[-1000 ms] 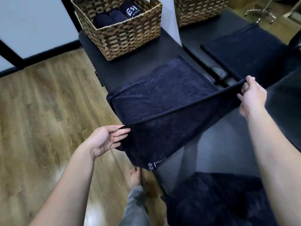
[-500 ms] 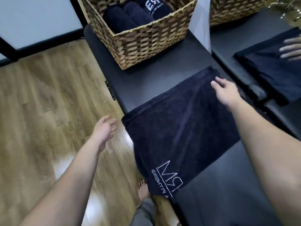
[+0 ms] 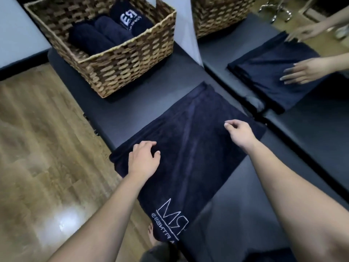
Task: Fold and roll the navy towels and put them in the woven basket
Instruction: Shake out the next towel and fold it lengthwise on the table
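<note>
A navy towel (image 3: pixel 190 148) with a white logo lies folded on the black padded bench (image 3: pixel 143 103), its near end hanging over the bench's edge. My left hand (image 3: pixel 144 159) rests palm down on the towel's left part, fingers spread. My right hand (image 3: pixel 240 134) hovers over or touches the towel's right part, fingers loosely curled, holding nothing. The woven basket (image 3: pixel 120 67) stands at the bench's far end with three rolled navy towels (image 3: pixel 105 35) inside.
Another person's two hands (image 3: pixel 306 71) press on a second folded navy towel (image 3: pixel 264 72) on the adjoining bench at right. A second woven basket (image 3: pixel 221 14) stands behind it. Wooden floor (image 3: pixel 37 148) lies to the left; my bare foot shows below.
The towel's lifted half was laid over, and the towel now lies folded flat. My left hand came from the bench's side onto the towel. My right hand slid nearer along it.
</note>
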Demonstrator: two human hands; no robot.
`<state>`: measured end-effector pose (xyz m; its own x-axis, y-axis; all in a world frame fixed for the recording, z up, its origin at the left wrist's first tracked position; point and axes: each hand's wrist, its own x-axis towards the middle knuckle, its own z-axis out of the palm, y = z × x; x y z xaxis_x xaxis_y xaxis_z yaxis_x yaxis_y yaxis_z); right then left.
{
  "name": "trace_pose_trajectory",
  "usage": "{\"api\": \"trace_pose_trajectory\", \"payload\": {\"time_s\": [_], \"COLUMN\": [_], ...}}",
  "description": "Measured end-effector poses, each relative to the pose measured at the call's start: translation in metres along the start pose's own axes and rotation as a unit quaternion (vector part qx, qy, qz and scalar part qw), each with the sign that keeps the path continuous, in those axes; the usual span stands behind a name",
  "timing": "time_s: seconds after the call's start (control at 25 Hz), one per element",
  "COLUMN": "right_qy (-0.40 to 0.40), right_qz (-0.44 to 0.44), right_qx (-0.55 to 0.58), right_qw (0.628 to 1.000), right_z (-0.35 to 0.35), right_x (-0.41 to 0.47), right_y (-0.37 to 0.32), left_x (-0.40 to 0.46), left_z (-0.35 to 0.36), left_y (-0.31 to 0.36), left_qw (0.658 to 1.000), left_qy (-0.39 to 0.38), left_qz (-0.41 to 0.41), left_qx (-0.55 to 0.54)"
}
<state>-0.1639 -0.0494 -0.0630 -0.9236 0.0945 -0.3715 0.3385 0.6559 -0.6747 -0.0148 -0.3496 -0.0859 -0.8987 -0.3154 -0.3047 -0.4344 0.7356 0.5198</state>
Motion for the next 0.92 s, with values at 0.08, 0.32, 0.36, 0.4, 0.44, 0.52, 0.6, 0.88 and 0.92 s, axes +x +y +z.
{"api": "trace_pose_trajectory", "payload": {"time_s": [0.08, 0.32, 0.36, 0.4, 0.44, 0.52, 0.6, 0.88, 0.92], "right_qy": [0.012, 0.013, 0.023, 0.038, 0.049, 0.055, 0.051, 0.053, 0.066], "right_qz": [-0.007, -0.005, -0.001, 0.005, 0.008, 0.018, 0.051, 0.052, 0.024], "right_qx": [-0.01, -0.046, -0.037, -0.032, -0.037, -0.068, -0.106, -0.102, -0.061], "right_qw": [1.0, 0.999, 0.999, 0.999, 0.998, 0.996, 0.992, 0.992, 0.996], "right_z": [-0.012, -0.014, -0.01, -0.005, 0.003, 0.02, 0.031, 0.04, 0.038], "right_x": [0.005, 0.051, 0.062, 0.079, 0.096, 0.126, 0.15, 0.18, 0.182], "right_y": [0.004, -0.008, -0.011, -0.016, -0.023, -0.039, -0.054, -0.063, -0.063], "left_x": [0.007, 0.071, 0.084, 0.104, 0.12, 0.141, 0.151, 0.151, 0.153], "left_z": [0.011, 0.028, 0.027, 0.027, 0.027, 0.026, 0.026, 0.026, 0.022], "left_y": [0.018, 0.059, 0.066, 0.073, 0.078, 0.082, 0.081, 0.071, 0.067], "left_qw": [0.999, 0.997, 0.997, 0.997, 0.995, 0.988, 0.981, 0.988, 0.99], "left_qy": [-0.037, -0.034, -0.032, -0.04, -0.055, -0.097, -0.121, -0.148, -0.135], "left_qz": [0.002, -0.017, -0.014, -0.005, 0.0, 0.021, 0.051, 0.037, 0.035], "left_qx": [0.018, 0.062, 0.065, 0.07, 0.078, 0.116, 0.144, 0.031, 0.009]}}
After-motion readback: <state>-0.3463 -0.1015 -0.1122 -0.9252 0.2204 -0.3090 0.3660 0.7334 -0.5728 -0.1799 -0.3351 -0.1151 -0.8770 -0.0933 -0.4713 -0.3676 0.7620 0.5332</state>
